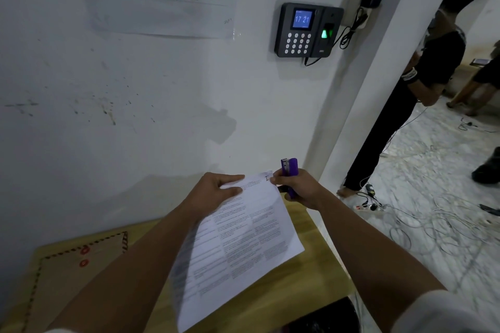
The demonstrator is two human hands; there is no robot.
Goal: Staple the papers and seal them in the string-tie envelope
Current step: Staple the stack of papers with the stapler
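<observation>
The stapling step looks to be in hand: low in the middle of the frame the left hand [216, 192] pinches the top edge of the papers [238, 246] between thumb and fingers, holding them up off the wooden table [319, 273], while the right hand [300, 189] is wrapped around a purple stapler [290, 170] standing upright just at the sheets' upper right corner. Whether that corner already sits between the stapler's jaws cannot be told, since the hand covers the spot. The next move probably calls for the corner to be squared and pushed fully in before a firm squeeze, or the staple may miss a sheet. The papers are white, printed with columns of small text, and hang at a slant toward the lower middle of the frame. The brown envelope [70, 273], with a striped border and two red string buttons, lies flat on the table at lower left, untouched.
</observation>
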